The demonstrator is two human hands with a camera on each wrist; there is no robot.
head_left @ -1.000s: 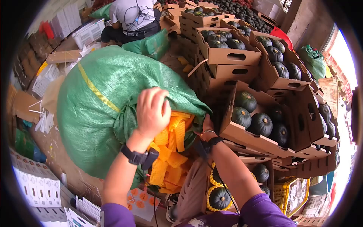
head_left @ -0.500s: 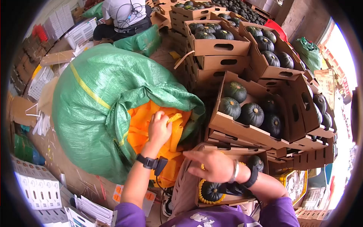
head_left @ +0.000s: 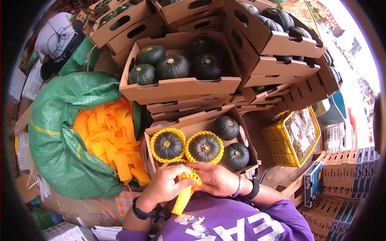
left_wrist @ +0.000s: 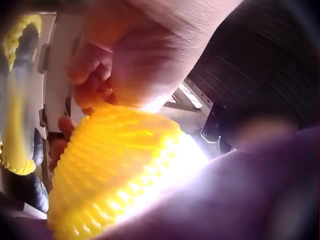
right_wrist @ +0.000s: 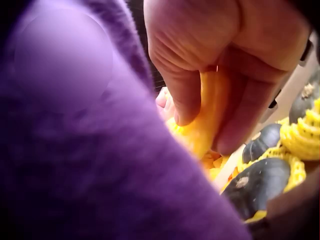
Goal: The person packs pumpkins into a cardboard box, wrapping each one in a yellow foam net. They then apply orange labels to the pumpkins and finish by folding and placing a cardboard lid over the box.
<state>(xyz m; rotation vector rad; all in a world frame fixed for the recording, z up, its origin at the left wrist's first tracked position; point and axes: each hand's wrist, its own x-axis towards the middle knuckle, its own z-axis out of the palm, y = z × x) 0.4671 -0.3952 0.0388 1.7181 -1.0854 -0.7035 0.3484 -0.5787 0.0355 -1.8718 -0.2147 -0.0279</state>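
Observation:
Close to the chest, my left hand [head_left: 164, 184] pinches the edge of a yellow foam net sleeve [head_left: 183, 201]. My right hand [head_left: 219, 180] grips the sleeve's other side, thumb and fingers on opposite faces of the foam [right_wrist: 214, 100]. In the left wrist view the ribbed net [left_wrist: 115, 160] hangs below the fingers. Just beyond the hands stands a cardboard box [head_left: 251, 154] of dark green pumpkins. Two of them, a left pumpkin [head_left: 168, 145] and a middle pumpkin [head_left: 203, 149], wear yellow nets; two on the right, including an upper pumpkin [head_left: 226, 127], are bare.
A green woven sack [head_left: 52, 160] full of orange-yellow foam nets [head_left: 100, 132] lies open at left. Behind the box, stacked cartons [head_left: 177, 90] hold more pumpkins. A yellow crate [head_left: 277, 148] stands at right, near flat-packed cartons [head_left: 341, 172]. Someone in grey [head_left: 54, 34] sits far left.
Both hands have left the sack and come in front of the pumpkin box, with a foam net between them. The head view has swung right, so the sack now appears farther left.

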